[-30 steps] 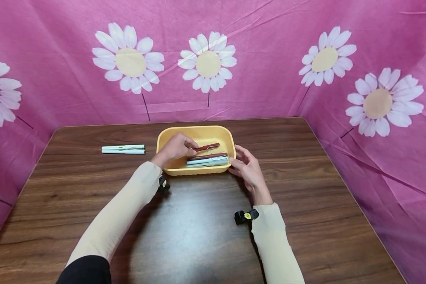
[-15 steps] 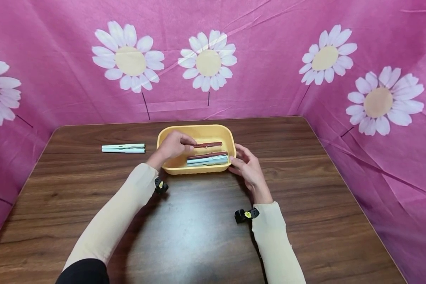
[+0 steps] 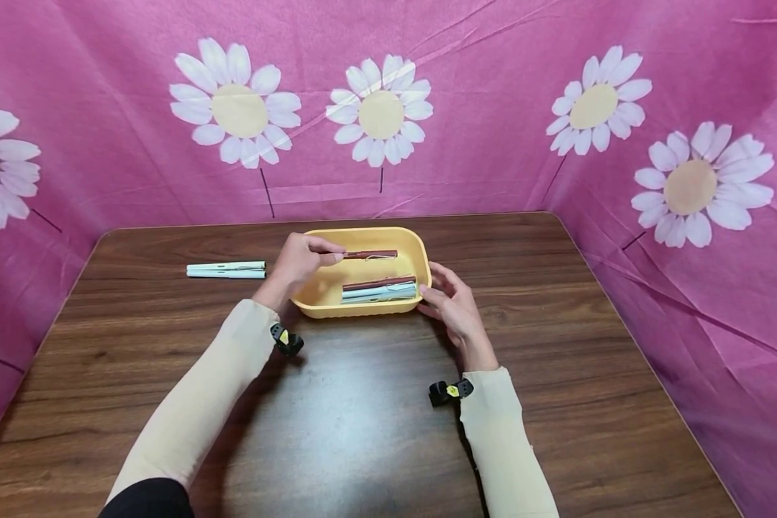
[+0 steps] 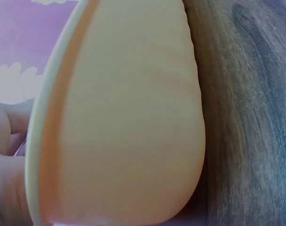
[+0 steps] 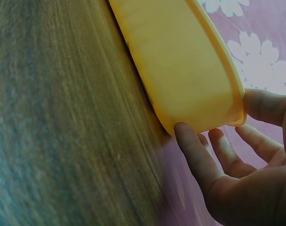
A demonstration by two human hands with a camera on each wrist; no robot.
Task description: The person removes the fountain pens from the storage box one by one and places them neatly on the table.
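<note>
My left hand (image 3: 294, 260) pinches a dark red pen (image 3: 377, 255) by its left end, thumb and forefinger together, over the yellow plastic basket (image 3: 356, 312). The pen lies level, its metal clip toward the right. Inside the basket, another dark red pen (image 3: 377, 283) rests beside several pale blue pens (image 3: 377, 293) along the near side. My right hand (image 3: 455, 308) grips the basket's right end; in the right wrist view its thumb is at the rim and the fingers (image 5: 197, 153) curve along the end wall. The basket wall (image 4: 128, 113) hides most of my left hand in the left wrist view.
Two pale pens (image 3: 226, 270) lie side by side on the wooden table (image 3: 350, 417), left of the basket. A pink cloth (image 3: 473, 137) printed with daisies stands behind the table and along its sides.
My left hand has moved left and a little toward the back, bringing the dark red pen up away from the other pens. The right hand keeps its hold on the basket.
</note>
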